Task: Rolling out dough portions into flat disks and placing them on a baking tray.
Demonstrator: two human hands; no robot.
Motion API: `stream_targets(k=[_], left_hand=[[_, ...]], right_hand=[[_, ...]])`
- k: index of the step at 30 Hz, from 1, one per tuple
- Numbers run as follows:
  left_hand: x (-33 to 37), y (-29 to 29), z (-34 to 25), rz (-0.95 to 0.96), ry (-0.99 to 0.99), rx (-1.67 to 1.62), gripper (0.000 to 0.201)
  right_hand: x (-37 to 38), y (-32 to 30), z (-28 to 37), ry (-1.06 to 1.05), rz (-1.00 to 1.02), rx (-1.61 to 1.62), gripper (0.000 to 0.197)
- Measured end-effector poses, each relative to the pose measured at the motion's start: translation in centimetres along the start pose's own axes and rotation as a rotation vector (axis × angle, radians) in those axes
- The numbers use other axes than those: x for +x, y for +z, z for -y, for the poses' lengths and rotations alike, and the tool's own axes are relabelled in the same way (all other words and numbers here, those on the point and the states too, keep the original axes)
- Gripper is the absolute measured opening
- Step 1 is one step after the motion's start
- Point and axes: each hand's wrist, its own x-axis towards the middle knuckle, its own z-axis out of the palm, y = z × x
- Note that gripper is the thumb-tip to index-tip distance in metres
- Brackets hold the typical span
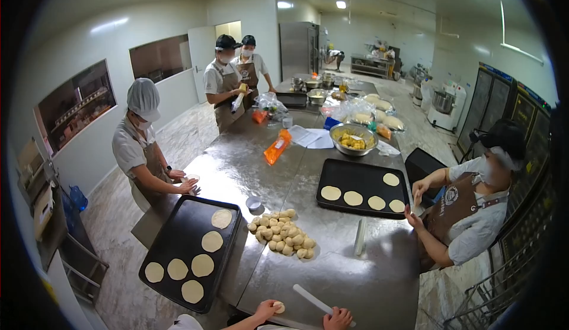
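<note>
At the near edge of the metal table, my left hand (265,311) has its fingers closed on the rim of a small flattened dough disc (279,307). To its right my right hand (338,319) rests closed over the near end of a white rolling pin (313,298), which slants away to the far left. Beyond both hands lies a heap of round dough balls (283,233). Left of them a black baking tray (169,223) holds several flat dough rounds (202,265).
A second black tray (361,173) with dough rounds lies far right. A steel bowl of yellow filling (354,140), an orange bag (277,147), a small metal cup (253,203) and another rolling pin (360,237) are on the table. Co-workers stand along both sides.
</note>
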Motion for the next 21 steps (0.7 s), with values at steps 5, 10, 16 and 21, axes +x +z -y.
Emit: stream_targets(k=[5, 10, 16, 21], left_hand=[[2.0, -0.5, 2.3, -0.102, 0.165, 0.347, 0.042], [0.5, 0.0, 0.5, -0.024, 0.111, 0.487, 0.045], [-0.7, 0.6, -0.4, -0.071, 0.121, 0.476, 0.043], [-1.1, 0.7, -0.9, -0.201, 0.184, 0.416, 0.036]], right_hand=[[0.0, 0.3, 0.2, -0.005, 0.009, -0.011, 0.040], [0.2, -0.4, 0.4, 0.037, 0.095, -0.006, 0.042], [0.5, -1.5, 1.1, 0.050, 0.090, 0.024, 0.042], [1.1, -2.7, 1.9, 0.129, 0.293, -0.101, 0.039]])
